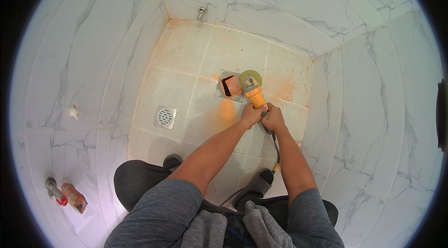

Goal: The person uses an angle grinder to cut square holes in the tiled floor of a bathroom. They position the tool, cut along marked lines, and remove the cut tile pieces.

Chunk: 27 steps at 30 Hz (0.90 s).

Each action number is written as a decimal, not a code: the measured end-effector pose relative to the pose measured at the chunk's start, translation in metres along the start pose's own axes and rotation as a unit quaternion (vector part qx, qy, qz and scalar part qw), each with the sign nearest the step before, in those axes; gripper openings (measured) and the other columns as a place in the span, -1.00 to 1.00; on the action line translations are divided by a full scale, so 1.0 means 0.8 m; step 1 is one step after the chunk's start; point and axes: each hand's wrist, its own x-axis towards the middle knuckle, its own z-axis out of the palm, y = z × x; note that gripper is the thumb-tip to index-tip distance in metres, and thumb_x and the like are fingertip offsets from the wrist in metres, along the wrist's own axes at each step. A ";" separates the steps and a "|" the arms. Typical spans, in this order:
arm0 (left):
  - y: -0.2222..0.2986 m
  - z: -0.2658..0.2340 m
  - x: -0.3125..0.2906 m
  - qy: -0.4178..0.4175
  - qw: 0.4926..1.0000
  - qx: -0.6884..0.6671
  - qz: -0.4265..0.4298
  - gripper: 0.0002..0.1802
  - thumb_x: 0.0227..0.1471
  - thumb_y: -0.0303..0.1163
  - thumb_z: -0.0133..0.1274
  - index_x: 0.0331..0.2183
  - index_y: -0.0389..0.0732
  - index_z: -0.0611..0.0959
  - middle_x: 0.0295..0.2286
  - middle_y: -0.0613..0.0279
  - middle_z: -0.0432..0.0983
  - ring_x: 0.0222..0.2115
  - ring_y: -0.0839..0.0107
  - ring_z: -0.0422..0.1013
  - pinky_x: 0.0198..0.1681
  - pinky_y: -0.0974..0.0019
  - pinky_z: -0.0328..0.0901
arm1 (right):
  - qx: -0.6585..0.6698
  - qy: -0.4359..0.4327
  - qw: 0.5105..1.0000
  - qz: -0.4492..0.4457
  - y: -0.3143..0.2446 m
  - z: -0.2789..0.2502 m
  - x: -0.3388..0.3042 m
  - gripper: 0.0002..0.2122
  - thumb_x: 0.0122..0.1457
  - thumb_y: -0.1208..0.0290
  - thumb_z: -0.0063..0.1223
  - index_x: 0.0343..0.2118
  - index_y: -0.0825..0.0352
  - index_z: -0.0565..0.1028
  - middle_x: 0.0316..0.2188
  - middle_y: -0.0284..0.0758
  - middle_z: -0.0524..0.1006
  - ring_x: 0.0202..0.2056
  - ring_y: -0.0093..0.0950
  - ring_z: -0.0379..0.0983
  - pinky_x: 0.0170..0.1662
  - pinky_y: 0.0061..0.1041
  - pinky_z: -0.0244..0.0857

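An orange-yellow angle grinder (pixel 256 99) with a round greenish disc (pixel 250 75) is held low over the tiled floor. My left hand (pixel 252 115) is closed round its body, and my right hand (pixel 273 117) is wrapped about the rear handle just beside it. Left of the disc, an orange pipe end (pixel 234 86) with a dark opening sits in a square cutout in the floor. The disc's edge is right by the pipe's right side; whether they touch I cannot tell. A dark power cord (pixel 276 143) trails from the grinder toward my feet.
A square metal floor drain (pixel 165 117) lies to the left. Orange dust (pixel 227 110) marks the floor tiles around the cutout. Marbled walls enclose the space, with a tap (pixel 201 13) at the back and a red-handled valve (pixel 57 193) at the lower left. My sandalled foot (pixel 254 189) is near the cord.
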 end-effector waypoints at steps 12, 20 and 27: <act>0.005 -0.004 0.001 -0.002 1.000 -0.011 0.008 -0.50 0.17 -0.16 0.20 -0.08 -0.44 0.61 -0.16 0.03 0.60 -0.22 0.34 0.54 -0.19 0.27 0.44 | -0.004 -0.006 1.000 0.011 -0.002 0.002 0.005 -0.54 -0.16 0.28 0.37 -0.22 0.49 0.54 -0.41 0.11 0.61 -0.31 0.02 0.60 -0.24 -0.21 0.46; -0.007 -0.004 0.011 0.013 0.999 -0.022 0.025 -0.47 0.09 -0.10 0.22 -0.13 -0.42 0.65 -0.22 -0.03 0.64 -0.27 0.27 0.57 -0.22 0.22 0.42 | 0.002 -0.004 1.000 0.018 0.000 0.006 0.007 -0.55 -0.17 0.28 0.37 -0.23 0.48 0.54 -0.41 0.11 0.61 -0.29 0.02 0.60 -0.22 -0.20 0.46; -0.003 -0.007 0.009 0.011 1.000 -0.011 0.021 -0.47 0.10 -0.10 0.22 -0.11 -0.40 0.65 -0.22 -0.01 0.64 -0.27 0.28 0.57 -0.22 0.23 0.42 | 0.011 0.001 1.000 0.020 -0.005 0.005 0.007 -0.55 -0.17 0.27 0.38 -0.24 0.48 0.54 -0.41 0.10 0.61 -0.28 0.02 0.60 -0.22 -0.21 0.46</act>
